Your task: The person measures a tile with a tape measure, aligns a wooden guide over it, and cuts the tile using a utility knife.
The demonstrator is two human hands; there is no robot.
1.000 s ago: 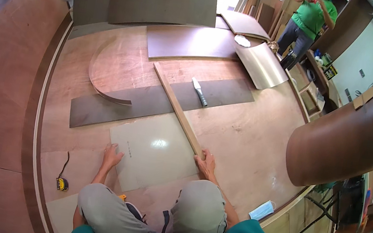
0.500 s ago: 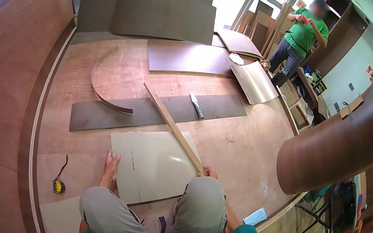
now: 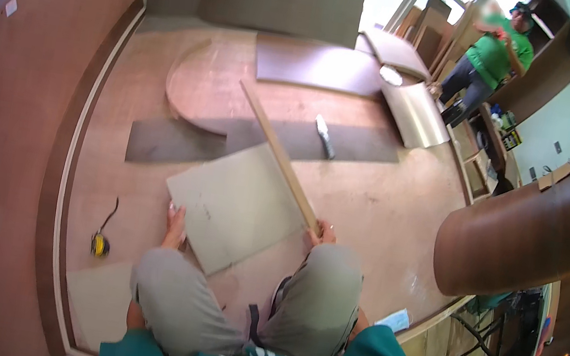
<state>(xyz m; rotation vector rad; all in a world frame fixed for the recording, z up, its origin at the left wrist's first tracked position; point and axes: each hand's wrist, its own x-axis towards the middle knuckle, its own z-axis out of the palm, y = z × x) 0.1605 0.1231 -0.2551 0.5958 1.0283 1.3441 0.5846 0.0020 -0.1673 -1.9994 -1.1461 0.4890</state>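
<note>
A pale, flat, roughly square panel (image 3: 234, 218) lies askew in front of my knees. My left hand (image 3: 175, 224) grips its left edge, the thumb near the top face. With my right hand (image 3: 323, 233) I hold the near end of a long narrow wooden strip (image 3: 276, 150), which slants away to the far left along the panel's right side. Beyond the panel lies a dark flat board (image 3: 276, 139), partly covered by the panel and strip. A knife with a grey handle (image 3: 325, 138) rests on that board.
A tape measure (image 3: 100, 246) lies to my left, a blue face mask (image 3: 393, 320) to my right. A curved thin strip (image 3: 169, 85) sits farther off. A large curved brown panel (image 3: 523, 230) stands at right. A person in green (image 3: 498, 55) stands at far right.
The pale panel has turned counter-clockwise, its left hand edge still in my left hand. The wooden strip stays in my right hand. My view has tilted, shifting the scene.
</note>
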